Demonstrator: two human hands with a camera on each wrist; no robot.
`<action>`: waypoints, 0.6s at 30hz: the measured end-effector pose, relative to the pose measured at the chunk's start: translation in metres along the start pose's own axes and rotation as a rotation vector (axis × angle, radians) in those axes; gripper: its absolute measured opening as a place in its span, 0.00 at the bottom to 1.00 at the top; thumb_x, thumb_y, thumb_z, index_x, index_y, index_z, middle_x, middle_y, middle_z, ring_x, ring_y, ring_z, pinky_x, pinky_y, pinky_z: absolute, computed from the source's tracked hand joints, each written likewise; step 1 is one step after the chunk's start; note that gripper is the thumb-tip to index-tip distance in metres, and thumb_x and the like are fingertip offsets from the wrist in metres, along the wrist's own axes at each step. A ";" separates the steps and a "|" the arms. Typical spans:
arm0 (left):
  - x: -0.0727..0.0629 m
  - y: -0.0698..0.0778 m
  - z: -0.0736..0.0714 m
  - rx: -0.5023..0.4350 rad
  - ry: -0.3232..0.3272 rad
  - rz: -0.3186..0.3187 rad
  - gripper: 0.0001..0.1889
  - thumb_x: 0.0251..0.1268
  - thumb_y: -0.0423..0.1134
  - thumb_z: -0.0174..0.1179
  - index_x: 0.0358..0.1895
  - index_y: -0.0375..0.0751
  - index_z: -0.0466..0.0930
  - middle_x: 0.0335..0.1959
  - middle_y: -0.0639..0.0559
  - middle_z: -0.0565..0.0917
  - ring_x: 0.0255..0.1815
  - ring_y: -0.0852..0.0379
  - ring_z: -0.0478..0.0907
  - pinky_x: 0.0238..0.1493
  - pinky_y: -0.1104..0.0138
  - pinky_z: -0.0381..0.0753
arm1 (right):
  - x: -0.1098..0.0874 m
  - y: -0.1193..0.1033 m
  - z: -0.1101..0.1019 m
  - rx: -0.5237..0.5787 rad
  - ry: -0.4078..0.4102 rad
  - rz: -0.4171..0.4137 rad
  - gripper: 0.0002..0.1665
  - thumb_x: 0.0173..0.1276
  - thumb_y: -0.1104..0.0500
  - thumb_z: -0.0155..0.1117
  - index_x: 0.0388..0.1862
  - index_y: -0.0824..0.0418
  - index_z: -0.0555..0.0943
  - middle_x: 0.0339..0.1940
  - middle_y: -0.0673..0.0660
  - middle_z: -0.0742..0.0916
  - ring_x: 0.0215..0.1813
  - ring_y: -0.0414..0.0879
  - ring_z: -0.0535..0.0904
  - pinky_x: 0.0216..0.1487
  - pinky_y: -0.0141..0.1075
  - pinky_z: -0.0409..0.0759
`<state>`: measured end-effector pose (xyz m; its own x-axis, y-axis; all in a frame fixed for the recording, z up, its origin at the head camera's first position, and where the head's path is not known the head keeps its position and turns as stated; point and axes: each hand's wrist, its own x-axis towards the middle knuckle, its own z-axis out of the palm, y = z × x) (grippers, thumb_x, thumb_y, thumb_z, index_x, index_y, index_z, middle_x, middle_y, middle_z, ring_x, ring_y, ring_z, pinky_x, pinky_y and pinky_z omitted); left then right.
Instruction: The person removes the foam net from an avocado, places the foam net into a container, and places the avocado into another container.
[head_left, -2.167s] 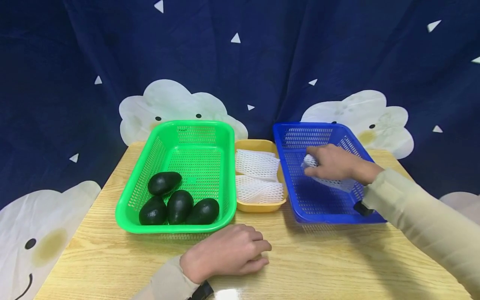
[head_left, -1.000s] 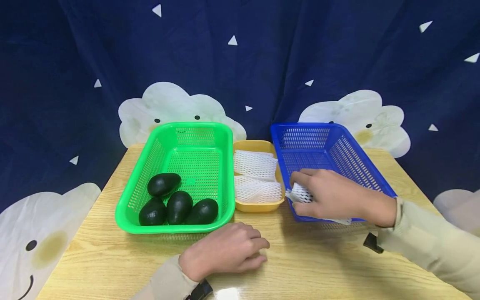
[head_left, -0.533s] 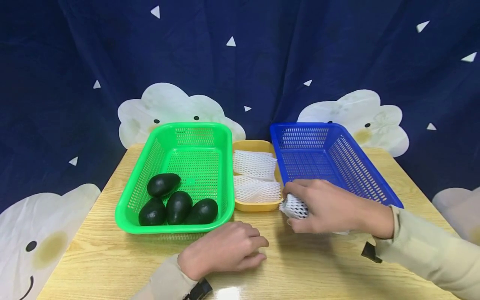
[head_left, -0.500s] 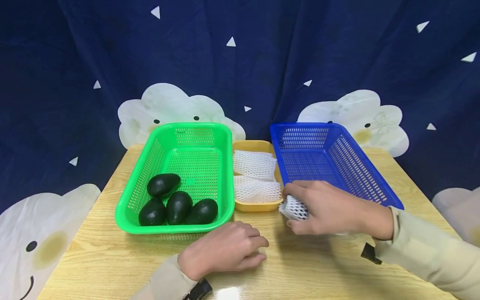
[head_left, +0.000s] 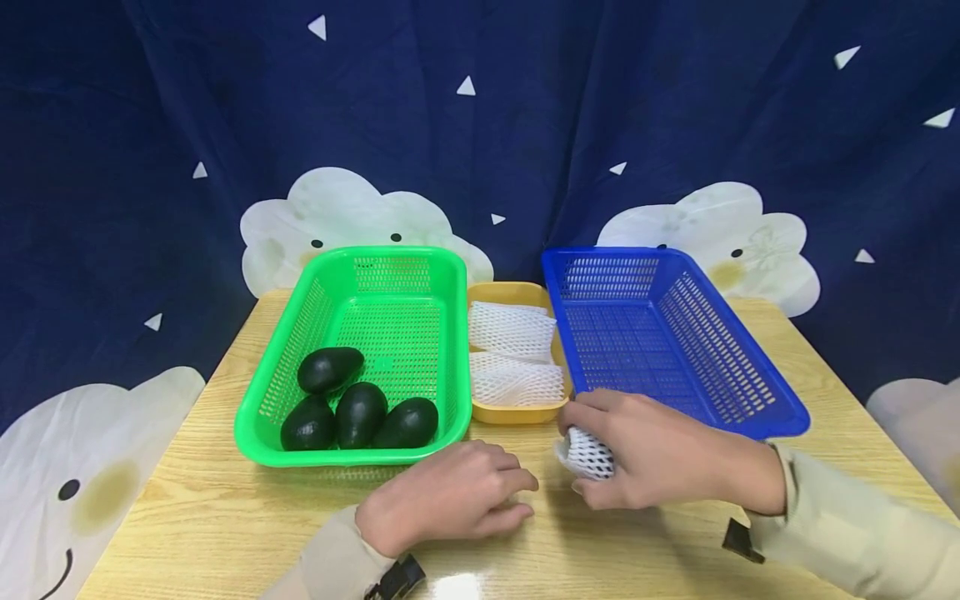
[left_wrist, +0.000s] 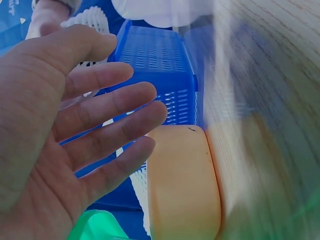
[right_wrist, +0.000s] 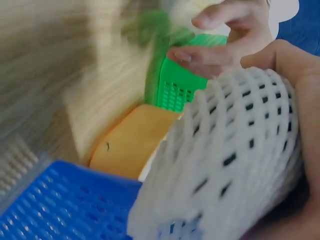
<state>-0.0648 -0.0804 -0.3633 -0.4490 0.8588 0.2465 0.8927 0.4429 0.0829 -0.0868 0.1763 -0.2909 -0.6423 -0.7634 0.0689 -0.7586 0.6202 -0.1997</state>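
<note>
My right hand grips an avocado in a white foam net, close over the table just in front of the blue basket. Dark skin shows through the mesh in the right wrist view, and the net's loose end hangs past the fruit. My left hand is relaxed by the green basket's front rim, its fingers loosely spread and holding nothing. Several bare dark avocados lie in the near part of the green basket.
Between the two baskets stands a yellow bin with flattened white foam nets in it. All of them are on a wooden table. Behind the table hangs a dark blue curtain with clouds and triangles.
My right hand has lifted the netted avocado out of the blue basket and brought it over the front rim, toward me. The left hand has stayed in place.
</note>
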 end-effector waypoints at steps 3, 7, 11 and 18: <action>0.000 0.000 0.000 0.007 0.004 0.000 0.12 0.76 0.50 0.58 0.46 0.50 0.87 0.35 0.63 0.88 0.36 0.68 0.84 0.42 0.74 0.83 | -0.003 -0.006 0.003 -0.038 0.010 -0.010 0.25 0.53 0.43 0.77 0.48 0.47 0.80 0.38 0.38 0.80 0.35 0.30 0.74 0.34 0.25 0.76; -0.001 -0.001 -0.001 0.010 0.019 0.004 0.11 0.76 0.50 0.58 0.45 0.49 0.87 0.33 0.63 0.87 0.34 0.67 0.83 0.40 0.74 0.82 | -0.008 -0.014 0.009 -0.078 0.017 -0.038 0.26 0.54 0.41 0.76 0.48 0.49 0.80 0.38 0.39 0.79 0.35 0.30 0.72 0.33 0.25 0.75; -0.001 -0.001 0.000 0.011 0.032 0.009 0.11 0.75 0.49 0.59 0.45 0.49 0.87 0.32 0.63 0.86 0.33 0.67 0.82 0.39 0.74 0.82 | -0.011 -0.019 0.014 -0.078 0.014 -0.061 0.25 0.54 0.41 0.76 0.48 0.49 0.80 0.37 0.39 0.78 0.34 0.29 0.70 0.32 0.24 0.73; -0.001 -0.001 -0.001 0.003 0.043 0.006 0.11 0.75 0.50 0.60 0.45 0.49 0.87 0.33 0.62 0.87 0.33 0.67 0.83 0.39 0.74 0.82 | -0.013 -0.024 0.031 -0.047 -0.015 -0.103 0.25 0.54 0.41 0.75 0.46 0.48 0.80 0.35 0.38 0.77 0.33 0.27 0.68 0.30 0.22 0.69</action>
<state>-0.0650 -0.0815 -0.3631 -0.4413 0.8499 0.2881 0.8954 0.4384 0.0781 -0.0566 0.1657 -0.3168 -0.5590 -0.8261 0.0716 -0.8251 0.5456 -0.1468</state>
